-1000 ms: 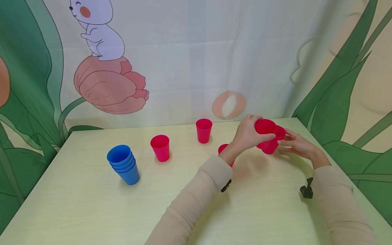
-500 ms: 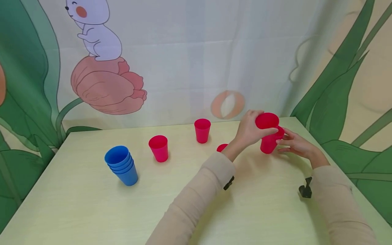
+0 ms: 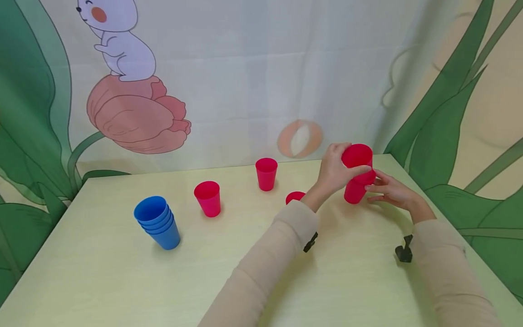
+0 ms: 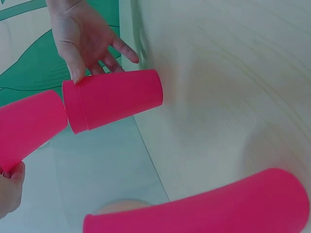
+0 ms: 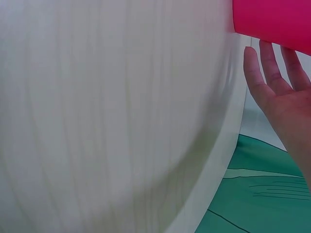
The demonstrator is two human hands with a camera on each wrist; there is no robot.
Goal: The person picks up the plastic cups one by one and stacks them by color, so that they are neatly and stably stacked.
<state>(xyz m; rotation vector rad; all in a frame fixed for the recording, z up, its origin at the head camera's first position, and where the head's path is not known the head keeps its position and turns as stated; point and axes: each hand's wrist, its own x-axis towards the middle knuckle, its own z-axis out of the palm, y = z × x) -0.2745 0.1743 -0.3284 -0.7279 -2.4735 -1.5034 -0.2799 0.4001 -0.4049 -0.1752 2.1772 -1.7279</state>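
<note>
In the head view my left hand [image 3: 336,170] grips a pinkish-red plastic cup [image 3: 358,154] round its side, raised and mouth up. Just below it are red cups [image 3: 354,193], held by my right hand [image 3: 394,190] near the rim. The left wrist view shows a double edge on these lower cups [image 4: 116,99], as of one nested inside another. There the base of the upper cup [image 4: 31,124] meets their rim. In the right wrist view, the right fingers [image 5: 272,68] touch the cup's side.
Two red cups, one left [image 3: 208,199] and one near the back edge [image 3: 266,175], stand on the pale table [image 3: 102,277]. Another red cup [image 3: 295,197] is partly behind the left forearm. A blue cup stack [image 3: 158,222] stands at left. A printed curtain [image 3: 229,91] hangs behind.
My left hand has lifted its red cup up from beside the lower cups to over their rim. The right hand keeps its hold. The head view has shifted slightly.
</note>
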